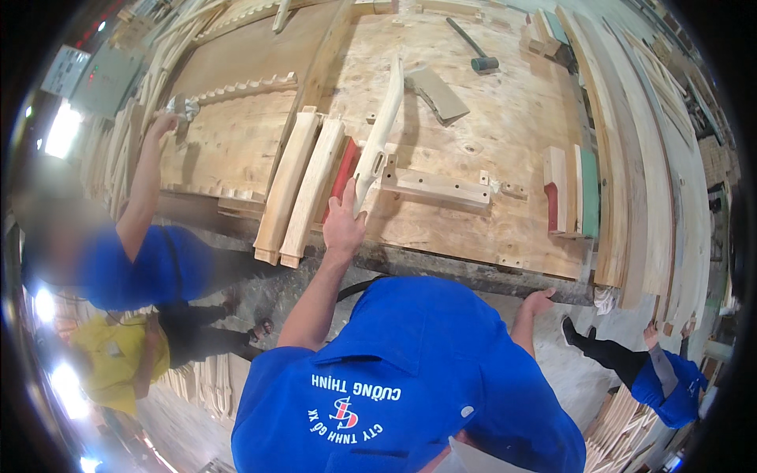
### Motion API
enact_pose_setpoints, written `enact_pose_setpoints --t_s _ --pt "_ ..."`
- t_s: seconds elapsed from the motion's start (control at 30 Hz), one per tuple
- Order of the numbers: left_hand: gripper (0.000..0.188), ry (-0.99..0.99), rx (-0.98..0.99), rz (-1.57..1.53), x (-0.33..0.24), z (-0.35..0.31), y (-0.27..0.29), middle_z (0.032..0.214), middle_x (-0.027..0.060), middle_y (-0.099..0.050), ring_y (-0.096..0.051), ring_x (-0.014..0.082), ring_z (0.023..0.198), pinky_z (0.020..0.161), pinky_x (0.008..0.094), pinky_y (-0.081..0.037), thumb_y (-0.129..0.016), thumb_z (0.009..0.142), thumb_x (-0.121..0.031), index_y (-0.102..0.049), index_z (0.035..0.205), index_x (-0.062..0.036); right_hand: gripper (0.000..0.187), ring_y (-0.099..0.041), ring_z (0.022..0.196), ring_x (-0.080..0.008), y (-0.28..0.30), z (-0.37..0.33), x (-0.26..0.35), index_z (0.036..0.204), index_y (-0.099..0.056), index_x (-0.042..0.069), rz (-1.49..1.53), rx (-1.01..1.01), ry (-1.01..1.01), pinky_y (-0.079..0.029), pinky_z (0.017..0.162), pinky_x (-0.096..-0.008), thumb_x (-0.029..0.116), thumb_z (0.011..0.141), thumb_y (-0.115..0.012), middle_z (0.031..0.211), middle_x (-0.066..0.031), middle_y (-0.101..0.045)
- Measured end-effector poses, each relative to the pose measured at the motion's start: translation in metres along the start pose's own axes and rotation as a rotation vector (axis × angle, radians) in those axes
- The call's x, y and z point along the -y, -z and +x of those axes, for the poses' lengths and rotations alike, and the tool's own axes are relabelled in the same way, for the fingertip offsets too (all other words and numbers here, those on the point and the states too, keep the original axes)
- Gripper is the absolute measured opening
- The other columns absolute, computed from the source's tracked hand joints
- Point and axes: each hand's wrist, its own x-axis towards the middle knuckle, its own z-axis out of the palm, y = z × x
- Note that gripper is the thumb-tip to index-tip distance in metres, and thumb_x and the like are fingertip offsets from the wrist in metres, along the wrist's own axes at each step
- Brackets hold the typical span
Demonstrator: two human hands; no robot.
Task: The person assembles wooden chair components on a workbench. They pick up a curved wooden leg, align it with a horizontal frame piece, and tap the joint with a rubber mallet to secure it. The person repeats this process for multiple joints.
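Observation:
My left hand (344,225) is closed round the near end of a long, curved pale wooden piece (383,130) with a slot cut in it. This piece slants away from me over the plywood bench top (505,110). Beside it on the left lie a red strip (341,175) and two thick wooden bars (314,189). To its right is a wooden block (438,188) with several dark holes. My right hand (538,303) is by the near edge of the bench, fingers loosely apart, with nothing visible in it.
A dark mallet (483,63) and a flat brown board (438,94) lie farther back. Wood blocks with red and green parts (585,193) stand at the right, next to long planks (654,158). On the left, a co-worker in blue (134,268) reaches over the neighbouring bench.

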Motion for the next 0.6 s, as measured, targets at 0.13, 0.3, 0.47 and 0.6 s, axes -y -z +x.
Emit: enact_pose_setpoints --t_s 0.13,0.3,0.47,0.6 --pt "0.09 0.046 -0.029 0.112 0.013 0.0 -0.025 0.121 0.0213 -0.053 -0.069 0.0432 0.103 0.087 0.0553 -0.06 -0.077 0.092 -0.018 -0.033 0.169 -0.0289 0.077 -0.071 0.098 -0.0568 0.0 0.002 -0.002 0.109 -0.064 -0.027 0.001 0.003 -0.017 -0.057 0.079 -0.0598 0.049 0.112 -0.05 0.106 -0.0436 -0.071" --pt "0.081 0.068 -0.123 0.255 0.035 0.001 -0.044 0.121 0.0179 -0.054 -0.066 0.041 0.106 0.086 0.0544 -0.059 -0.081 0.091 -0.026 -0.042 0.162 -0.0255 0.077 -0.072 0.101 -0.0545 0.003 -0.004 0.008 0.114 -0.063 -0.028 -0.041 0.014 0.002 -0.058 0.082 -0.0574 0.049 0.111 -0.051 0.111 -0.0437 -0.071" --pt "0.07 -0.014 -0.331 0.328 0.042 -0.005 -0.068 0.126 0.0127 -0.056 -0.062 0.036 0.116 0.09 0.0525 -0.056 -0.078 0.093 -0.027 -0.048 0.156 -0.0184 0.078 -0.072 0.101 -0.0538 0.002 -0.008 0.011 0.114 -0.063 -0.028 0.009 -0.017 -0.018 -0.058 0.083 -0.0576 0.05 0.111 -0.051 0.112 -0.0437 -0.071" --pt "0.058 -0.116 -0.378 0.373 0.039 -0.002 -0.068 0.131 0.0097 -0.057 -0.06 0.0313 0.115 0.093 0.0494 -0.051 -0.068 0.096 -0.023 -0.054 0.151 -0.0129 0.082 -0.07 0.107 -0.0562 0.002 -0.004 0.008 0.119 -0.062 -0.026 -0.068 -0.059 -0.023 -0.056 0.089 -0.0613 0.054 0.11 -0.051 0.118 -0.0447 -0.069"
